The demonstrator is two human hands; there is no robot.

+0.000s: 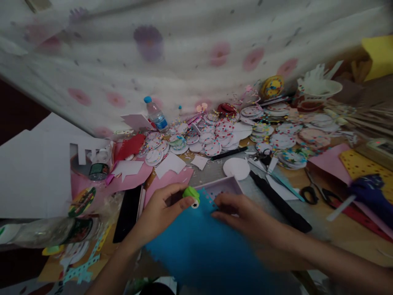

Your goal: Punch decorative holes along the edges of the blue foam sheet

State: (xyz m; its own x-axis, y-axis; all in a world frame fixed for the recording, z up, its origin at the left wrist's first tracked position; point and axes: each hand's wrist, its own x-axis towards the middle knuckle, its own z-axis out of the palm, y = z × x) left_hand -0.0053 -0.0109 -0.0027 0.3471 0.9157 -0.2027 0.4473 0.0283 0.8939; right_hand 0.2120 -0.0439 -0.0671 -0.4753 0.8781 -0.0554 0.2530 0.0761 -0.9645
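Between the thumb and fingers of my left hand [164, 209] is a small green craft paper punch [191, 193], its white end showing a dark star. It sits at the top edge of a blue sheet of paper [199, 246], which has a row of punched holes near that edge. My right hand [236, 209] pinches the same edge of the sheet, to the right of the punch. Behind the sheet, partly hidden by it, a shallow pale box [227, 185] lies on the table. The lower part of the sheet is blurred.
Many decorated paper discs [215, 135] cover the back of the table. A white disc [236, 168], a black pen [229, 153], scissors [316, 192] and a blue glue gun [371, 194] lie around. Plastic bottles [156, 114] stand behind and left. A phone [127, 213] lies left.
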